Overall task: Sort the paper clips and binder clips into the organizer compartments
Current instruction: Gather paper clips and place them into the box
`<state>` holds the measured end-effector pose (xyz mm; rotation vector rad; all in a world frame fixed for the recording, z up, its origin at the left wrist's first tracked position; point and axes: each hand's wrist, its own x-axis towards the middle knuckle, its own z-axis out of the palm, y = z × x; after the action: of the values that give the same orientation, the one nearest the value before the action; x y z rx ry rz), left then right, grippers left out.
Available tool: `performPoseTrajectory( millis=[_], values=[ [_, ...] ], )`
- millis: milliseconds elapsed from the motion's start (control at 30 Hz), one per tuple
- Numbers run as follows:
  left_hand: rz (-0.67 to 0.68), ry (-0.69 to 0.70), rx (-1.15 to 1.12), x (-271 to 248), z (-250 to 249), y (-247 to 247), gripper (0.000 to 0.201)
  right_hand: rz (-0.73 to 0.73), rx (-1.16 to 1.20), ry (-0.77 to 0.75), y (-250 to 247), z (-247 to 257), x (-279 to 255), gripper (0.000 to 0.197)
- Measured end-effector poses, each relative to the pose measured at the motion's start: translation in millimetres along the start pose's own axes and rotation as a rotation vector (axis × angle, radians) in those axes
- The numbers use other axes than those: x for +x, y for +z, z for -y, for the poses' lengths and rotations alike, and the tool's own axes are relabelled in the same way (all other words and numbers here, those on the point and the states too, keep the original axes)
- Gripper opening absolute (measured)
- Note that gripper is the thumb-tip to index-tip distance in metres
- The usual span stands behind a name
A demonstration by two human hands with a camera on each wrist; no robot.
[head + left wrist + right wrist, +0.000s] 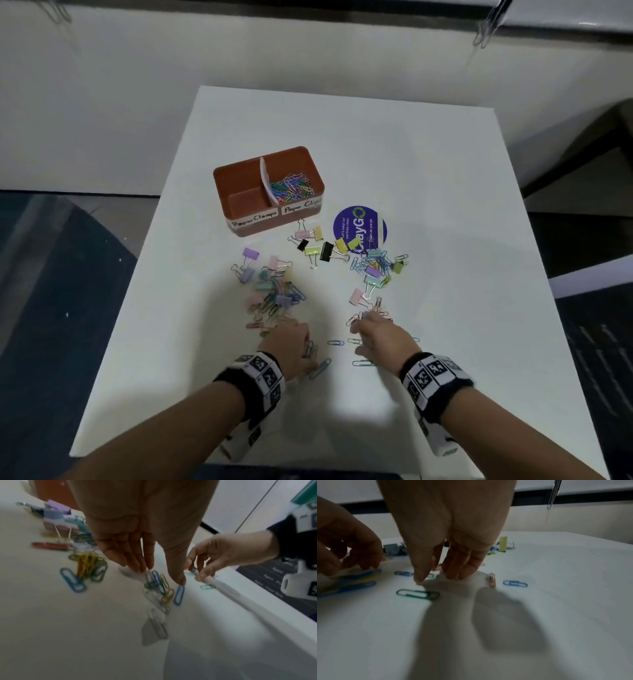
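Note:
A brown organizer (270,229) stands mid-table. Its right compartment, labelled Paper Clips, holds coloured paper clips (291,186); the left one, labelled Paper Clamps, is empty. Pastel and black binder clips (318,246) lie in front of it, with mixed heaps at left (274,291) and right (373,270). My left hand (291,339) (161,576) reaches down with straight fingers that touch loose paper clips (159,586). My right hand (373,332) (435,577) has thumb and fingertips on the table, either side of a small clip. A green paper clip (418,594) lies just before it.
A round purple sticker (359,226) lies right of the organizer. Single paper clips (335,342) lie between my hands, and a blue one (515,583) to the right. The white table (445,205) ends close behind my wrists, with dark floor on both sides.

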<state>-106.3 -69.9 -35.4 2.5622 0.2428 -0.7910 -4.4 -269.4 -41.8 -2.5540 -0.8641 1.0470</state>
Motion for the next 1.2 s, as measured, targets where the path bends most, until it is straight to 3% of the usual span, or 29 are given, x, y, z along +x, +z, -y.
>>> performPoseTrajectory(
  millis=[133,333,600,800,1100,1200],
  values=[
    [-0.025,-0.021,-0.023,7,-5,8,0.034,-0.062,0.112,0.072,8,2,-1,0.019],
    [-0.004,0.012,-0.085,14,-1,4,0.014,-0.053,0.110,0.064,10,7,-3,0.016],
    [-0.011,0.034,-0.007,18,-1,-2,0.016,-0.048,0.151,-0.029,12,21,5,0.013],
    [-0.032,0.092,0.032,20,0,-8,0.014,-0.018,0.030,0.007,18,33,18,0.015],
    [-0.193,0.124,-0.280,13,20,-34,0.013,-0.057,0.168,-0.113,15,25,12,0.014],
    [-0.180,0.114,-0.329,5,32,-36,0.010,-0.037,0.232,-0.148,13,18,9,0.014]
  ],
)
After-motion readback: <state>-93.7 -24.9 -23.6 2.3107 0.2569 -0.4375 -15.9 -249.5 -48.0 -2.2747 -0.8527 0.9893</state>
